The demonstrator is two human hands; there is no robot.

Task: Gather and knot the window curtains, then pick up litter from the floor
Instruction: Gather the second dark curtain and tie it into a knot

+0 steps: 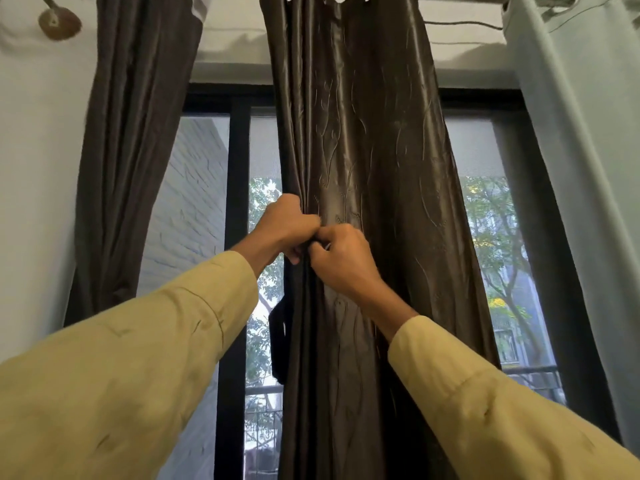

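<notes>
Tan sleeves (114, 368) fill the lower view. Left hand (282, 228) and right hand (341, 258) touch, both pinching the left edge of the glossy brown embossed curtain (363, 140) hanging mid-window. Dark-framed window (239, 202) shows open glass either side; matte brown curtain (128, 150) far left, pale curtain (581, 133) right.

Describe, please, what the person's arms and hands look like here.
Both arms wear long, loose sleeves of pale mustard-tan woven cloth. The left sleeve and right sleeve each end in a stitched cuff at the wrist and show creases. The left hand and right hand are ungloved; no watch shows.
</notes>
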